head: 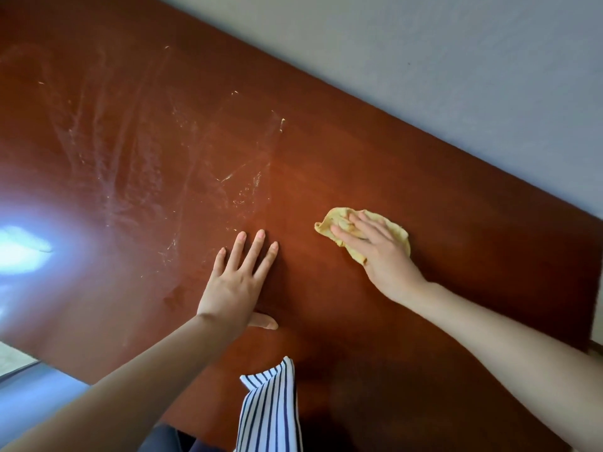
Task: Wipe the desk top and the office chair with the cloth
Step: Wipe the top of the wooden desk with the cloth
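On desk top, cloth lengthwise along far edge under flat right hand; left hand flat.

Covers the middle of the cloth with the right hand. Loses the desk top past the top and left edges, washed out at the left by white glare. Crops the striped garment at the bottom edge.

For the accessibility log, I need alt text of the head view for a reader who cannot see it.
A person's right hand presses a crumpled yellow cloth on a reddish-brown desk top, while the left hand rests flat on the wood beside it. Pale dusty streaks cover the desk's left part.
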### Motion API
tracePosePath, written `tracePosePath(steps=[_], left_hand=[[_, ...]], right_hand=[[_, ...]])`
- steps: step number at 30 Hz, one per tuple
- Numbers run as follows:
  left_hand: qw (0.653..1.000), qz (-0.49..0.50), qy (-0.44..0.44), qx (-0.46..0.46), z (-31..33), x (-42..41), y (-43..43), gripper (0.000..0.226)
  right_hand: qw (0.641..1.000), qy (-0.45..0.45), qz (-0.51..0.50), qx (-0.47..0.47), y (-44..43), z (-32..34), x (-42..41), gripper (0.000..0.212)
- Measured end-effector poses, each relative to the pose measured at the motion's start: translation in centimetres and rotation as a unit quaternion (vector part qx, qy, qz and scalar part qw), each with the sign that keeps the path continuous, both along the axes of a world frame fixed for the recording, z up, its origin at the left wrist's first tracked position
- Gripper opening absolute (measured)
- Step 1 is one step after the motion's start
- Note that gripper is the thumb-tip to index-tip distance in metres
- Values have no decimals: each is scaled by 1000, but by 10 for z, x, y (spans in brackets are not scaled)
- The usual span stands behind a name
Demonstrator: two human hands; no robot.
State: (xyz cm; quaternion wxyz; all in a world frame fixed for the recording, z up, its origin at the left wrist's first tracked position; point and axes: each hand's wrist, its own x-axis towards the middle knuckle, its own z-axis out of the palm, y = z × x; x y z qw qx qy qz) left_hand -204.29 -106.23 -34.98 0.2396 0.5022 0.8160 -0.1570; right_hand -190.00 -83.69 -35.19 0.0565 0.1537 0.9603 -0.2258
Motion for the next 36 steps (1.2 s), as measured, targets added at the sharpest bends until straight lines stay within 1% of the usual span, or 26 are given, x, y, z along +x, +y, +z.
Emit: tracePosePath(steps=[2, 5, 7, 9, 11, 14, 16, 18, 21, 25, 28, 31, 33, 36], left_hand=[[1000, 0, 2, -1, 0, 0, 0, 133], [1000, -3, 6, -3, 0, 0, -1, 132], [1000, -5, 9, -1, 0, 0, -1, 132], [1000, -5, 11, 1, 1, 1, -1, 133], [1000, -6, 13, 0, 1, 1, 0, 133], [1000, -8, 17, -3, 1, 1, -1, 133], [1000, -7, 14, 0, 1, 0, -1, 133], [1000, -11, 13, 3, 3, 1, 0, 134], [1000, -12, 7, 2, 1, 1, 0, 135], [1000, -12, -8, -1, 1, 2, -2, 136], [1000, -11, -15, -8, 0, 2, -1, 137], [999, -8, -28, -24, 0, 1, -1, 137], [999, -3, -34, -30, 0, 0, 0, 137], [999, 3, -38, -36, 0, -1, 0, 138]], right_hand=[[999, 3, 32, -12, -21, 1, 15, 77], [996, 23, 92, 2, -49, 2, 36, 62], [991, 37, 129, 19, -50, 1, 45, 69], [990, 48, 127, 32, -35, 0, 44, 77], [995, 47, 86, 35, -15, 0, 35, 76], [999, 39, -17, 32, 19, 3, 14, 70], [994, 42, -93, 39, 45, 3, 0, 67], [987, 53, -142, 53, 69, 6, -15, 68], [982, 56, -167, 74, 99, 3, -56, 65], [978, 46, -189, 79, 117, -4, -127, 56], [981, 40, -176, 71, 112, -8, -180, 51], [988, 48, -131, 69, 94, -6, -224, 50], [992, 44, -95, 67, 78, -4, -240, 52], [997, 43, -26, 57, 49, -2, -242, 55]])
